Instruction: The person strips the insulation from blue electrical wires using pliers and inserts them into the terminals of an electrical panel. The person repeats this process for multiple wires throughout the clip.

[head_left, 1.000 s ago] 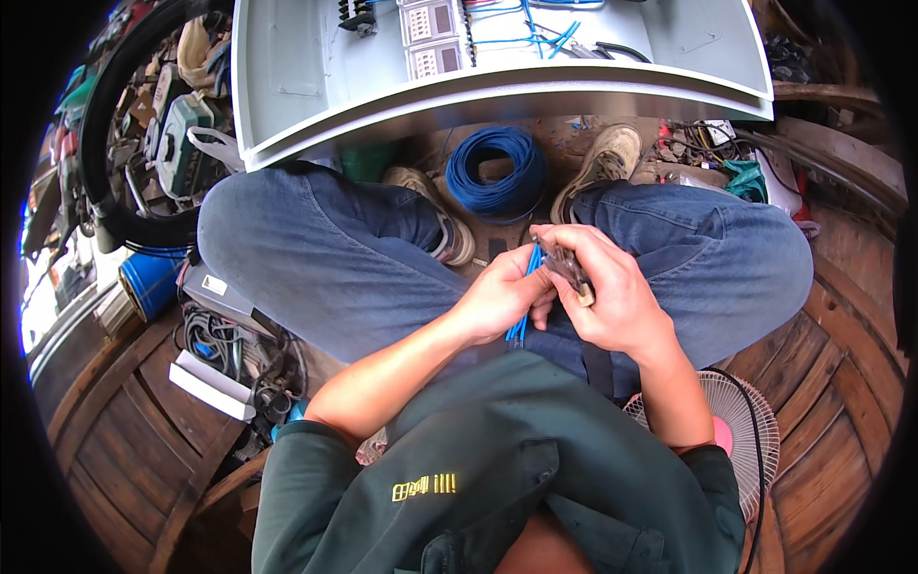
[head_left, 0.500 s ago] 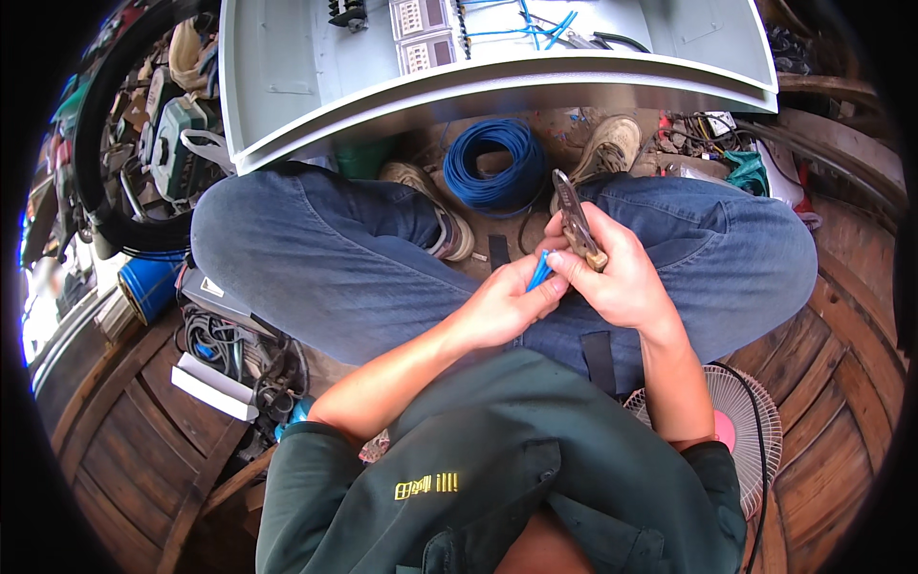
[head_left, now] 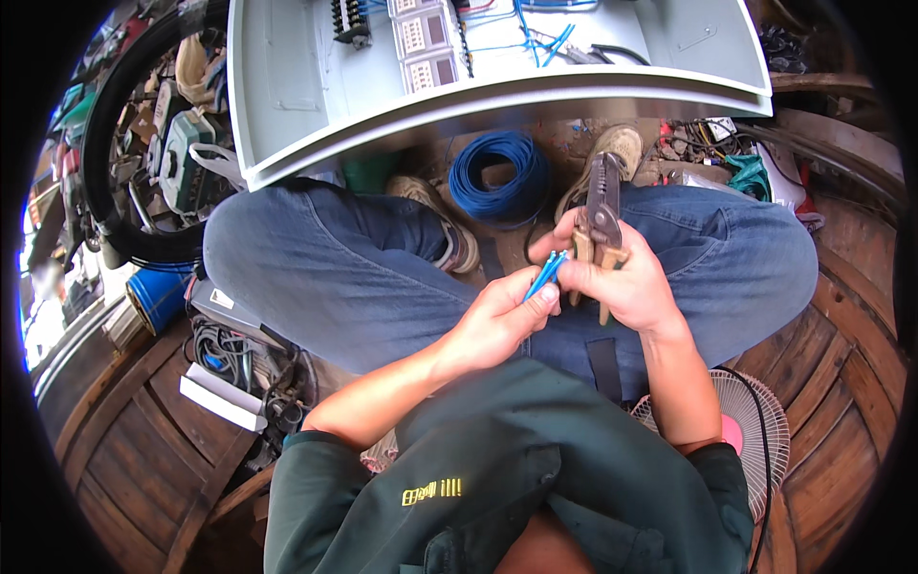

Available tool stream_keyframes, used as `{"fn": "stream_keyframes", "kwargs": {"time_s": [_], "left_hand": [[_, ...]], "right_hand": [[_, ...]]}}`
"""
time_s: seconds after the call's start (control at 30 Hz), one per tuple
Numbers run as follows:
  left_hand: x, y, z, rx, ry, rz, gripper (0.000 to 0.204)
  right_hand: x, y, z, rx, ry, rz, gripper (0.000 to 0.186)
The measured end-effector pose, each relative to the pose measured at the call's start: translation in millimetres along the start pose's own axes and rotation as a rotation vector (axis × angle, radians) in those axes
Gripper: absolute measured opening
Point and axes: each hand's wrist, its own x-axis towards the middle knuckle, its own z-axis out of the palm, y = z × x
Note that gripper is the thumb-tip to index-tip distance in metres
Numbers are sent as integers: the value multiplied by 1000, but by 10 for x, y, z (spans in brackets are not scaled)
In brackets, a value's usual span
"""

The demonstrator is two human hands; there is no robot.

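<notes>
Between my thumb and fingers, my left hand (head_left: 507,311) pinches a small bunch of short blue wires (head_left: 545,273), their cut ends pointing up and to the right. My right hand (head_left: 626,282) holds wire strippers (head_left: 603,196) with a dark notched head and tan handles. The tool's jaws point away from me, above the knuckles. My right thumb and fingertips come close to the wire ends; whether they touch them I cannot tell. Beyond my hands, a coil of blue wire (head_left: 497,148) lies on the ground between my shoes.
A grey metal electrical box (head_left: 316,134) with meters (head_left: 426,38) and blue wiring spans the far side. A black hose loop (head_left: 91,182) and a green case (head_left: 186,158) stand left. A fan (head_left: 765,421) sits close by my right elbow, above wooden boards (head_left: 832,383).
The wire strippers have turned from slanting to nearly upright in my right hand, showing more of their handles. The blue wires now stick out further, with their ends fanned slightly.
</notes>
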Motion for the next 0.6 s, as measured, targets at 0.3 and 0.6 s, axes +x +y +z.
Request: {"fn": "stream_keyframes", "kwargs": {"time_s": [0.3, 0.6], "left_hand": [[69, 1022, 252, 159, 63, 210, 23], [192, 1736, 44, 243, 110, 353, 23]], "right_hand": [[-60, -713, 286, -36, 164, -388, 31], [34, -856, 259, -141, 131, -522, 38]]}}
